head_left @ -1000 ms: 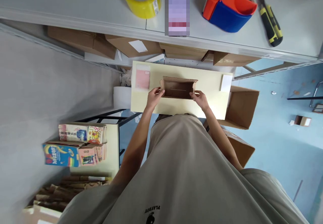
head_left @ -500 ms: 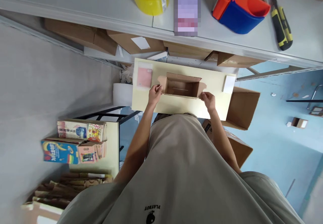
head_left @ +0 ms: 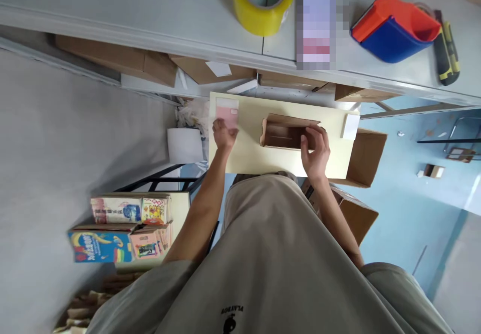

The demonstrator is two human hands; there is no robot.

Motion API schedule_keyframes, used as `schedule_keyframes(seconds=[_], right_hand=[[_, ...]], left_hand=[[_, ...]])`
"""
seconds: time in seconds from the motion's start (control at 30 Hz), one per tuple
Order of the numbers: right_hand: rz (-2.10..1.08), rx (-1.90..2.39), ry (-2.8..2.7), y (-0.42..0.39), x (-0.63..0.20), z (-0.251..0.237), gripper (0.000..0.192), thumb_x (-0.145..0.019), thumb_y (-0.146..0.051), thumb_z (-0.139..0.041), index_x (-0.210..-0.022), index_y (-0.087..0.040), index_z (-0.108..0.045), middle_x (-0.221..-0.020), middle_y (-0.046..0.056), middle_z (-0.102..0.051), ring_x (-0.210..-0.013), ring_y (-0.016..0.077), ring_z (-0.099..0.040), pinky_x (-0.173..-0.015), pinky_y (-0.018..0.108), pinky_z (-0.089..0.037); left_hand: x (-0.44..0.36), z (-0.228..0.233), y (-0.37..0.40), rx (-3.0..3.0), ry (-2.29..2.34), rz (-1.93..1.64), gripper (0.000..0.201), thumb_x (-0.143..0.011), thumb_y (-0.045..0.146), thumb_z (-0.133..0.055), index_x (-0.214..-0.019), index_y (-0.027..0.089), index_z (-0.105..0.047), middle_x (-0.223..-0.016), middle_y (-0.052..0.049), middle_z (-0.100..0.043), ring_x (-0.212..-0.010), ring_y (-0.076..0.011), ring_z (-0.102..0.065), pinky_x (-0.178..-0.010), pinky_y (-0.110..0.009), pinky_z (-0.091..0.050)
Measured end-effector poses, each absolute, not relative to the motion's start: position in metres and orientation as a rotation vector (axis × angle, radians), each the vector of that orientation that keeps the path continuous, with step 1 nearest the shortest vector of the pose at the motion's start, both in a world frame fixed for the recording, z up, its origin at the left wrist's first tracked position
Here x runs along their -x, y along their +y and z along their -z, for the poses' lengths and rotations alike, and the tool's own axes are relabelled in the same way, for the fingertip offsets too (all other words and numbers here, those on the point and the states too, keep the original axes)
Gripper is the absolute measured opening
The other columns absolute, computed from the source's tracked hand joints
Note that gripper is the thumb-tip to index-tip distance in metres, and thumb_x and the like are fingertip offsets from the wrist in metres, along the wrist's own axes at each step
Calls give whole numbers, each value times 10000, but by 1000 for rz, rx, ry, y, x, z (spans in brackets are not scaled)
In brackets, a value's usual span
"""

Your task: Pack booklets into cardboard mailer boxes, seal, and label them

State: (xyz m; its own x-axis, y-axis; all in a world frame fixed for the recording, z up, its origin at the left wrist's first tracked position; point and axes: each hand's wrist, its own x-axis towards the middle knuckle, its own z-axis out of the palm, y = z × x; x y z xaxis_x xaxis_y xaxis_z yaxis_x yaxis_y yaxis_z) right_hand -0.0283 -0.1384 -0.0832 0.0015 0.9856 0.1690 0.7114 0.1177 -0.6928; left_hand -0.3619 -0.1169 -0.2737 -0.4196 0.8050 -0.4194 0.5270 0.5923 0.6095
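Observation:
A small open cardboard box (head_left: pixel 280 142) lies on the cream tabletop (head_left: pixel 248 161), its opening facing up and its long back flap raised. My right hand (head_left: pixel 316 148) is at the box's right end, fingers bent and thumb apart, partly covering that end; whether it touches the cardboard is unclear. Over the near edge of a flat pink-and-white packet (head_left: pixel 229 112) at the table's left end is my left hand (head_left: pixel 224 132). Its thumb and fingers are spread, and I cannot tell if it touches the packet. A white pad (head_left: pixel 350 126) lies at the right end.
A grey shelf above bears yellow tape (head_left: pixel 259 20), a red-and-blue tape dispenser (head_left: pixel 394 35) and a utility knife (head_left: pixel 447 55). Cartons (head_left: pixel 124 58) fill the level beneath. Open cartons (head_left: pixel 368 158) stand right of the table; printed flattened boxes (head_left: pixel 101 243) stand at lower left.
My left hand has let go of the box's left flap and moved left to the pink packet. The end flaps no longer stick outward. My right hand has shifted over the box's right end.

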Motion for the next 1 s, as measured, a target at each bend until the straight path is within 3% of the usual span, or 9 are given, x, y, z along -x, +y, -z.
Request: schedule_keyframes(seconds=[0.17,0.3,0.4,0.5,0.63,0.8,0.9,1.0], right_hand=[[-639,1699,-1758,-155,61,68,330,-1217,-480,-601,-1406,-290,-794,-1516,172,-787,-1477,379,-744,-1294,680,-611],[-581,1735,-1746,-167,73,69,304,-1220,-475,-599,-1317,-280,-811,-1396,154,-849,-1361,337,-814,-1198,604,-688],[-602,1726,-1740,-172,81,72,291,-1224,-476,-599,-1284,-291,-815,-1350,138,-869,-1310,315,-838,-1153,560,-713],[-694,1707,-1739,-172,88,75,323,-1226,-509,-586,-1284,-298,-823,-1353,142,-870,-1316,322,-834,-1169,564,-704],[-841,1633,-1737,-167,97,78,400,-1230,-579,-560,-1299,-290,-827,-1372,155,-868,-1323,336,-830,-1180,560,-695],[-1053,1529,-1646,-158,108,68,550,-1202,-748,-564,-1297,-293,-858,-1324,124,-896,-1252,321,-867,-1138,506,-725],[-1255,1446,-1507,-155,112,57,586,-1168,-804,-612,-1349,-315,-880,-1368,86,-903,-1294,304,-876,-1189,485,-724],[-1401,1368,-1388,-154,115,53,624,-1108,-844,-698,-1387,-321,-890,-1411,71,-899,-1321,314,-879,-1224,513,-722]], left_hand=[[352,280,-113,-1056,2175,-414,887,-856,235,-871,-1662,46,-554,-1777,-389,-493,-1660,-600,-469,-1408,-724,-375],[358,282,-108,-1085,2137,-459,861,-827,194,-822,-1629,-9,-586,-1698,-418,-544,-1616,-602,-545,-1377,-682,-446],[371,282,-110,-1079,2119,-498,692,-905,276,-777,-1550,55,-657,-1645,-373,-616,-1555,-567,-637,-1324,-643,-520],[392,281,-112,-1030,2111,-536,385,-994,370,-707,-1317,162,-733,-1509,-312,-729,-1532,-512,-686,-1343,-611,-511],[419,274,-113,-906,2086,-544,207,-1037,453,-633,-1035,248,-661,-1212,-261,-810,-1471,-475,-734,-1351,-624,-493],[428,237,-133,-868,1998,-725,398,-1026,636,-668,-835,319,-521,-830,-96,-668,-1232,-412,-773,-1299,-588,-554],[413,196,-159,-944,1924,-870,545,-1026,814,-642,-888,288,-606,-871,-78,-667,-1152,-376,-751,-1221,-547,-614],[385,151,-182,-985,1815,-949,604,-1044,852,-637,-996,252,-689,-981,-86,-732,-1138,-360,-766,-1146,-517,-661]])
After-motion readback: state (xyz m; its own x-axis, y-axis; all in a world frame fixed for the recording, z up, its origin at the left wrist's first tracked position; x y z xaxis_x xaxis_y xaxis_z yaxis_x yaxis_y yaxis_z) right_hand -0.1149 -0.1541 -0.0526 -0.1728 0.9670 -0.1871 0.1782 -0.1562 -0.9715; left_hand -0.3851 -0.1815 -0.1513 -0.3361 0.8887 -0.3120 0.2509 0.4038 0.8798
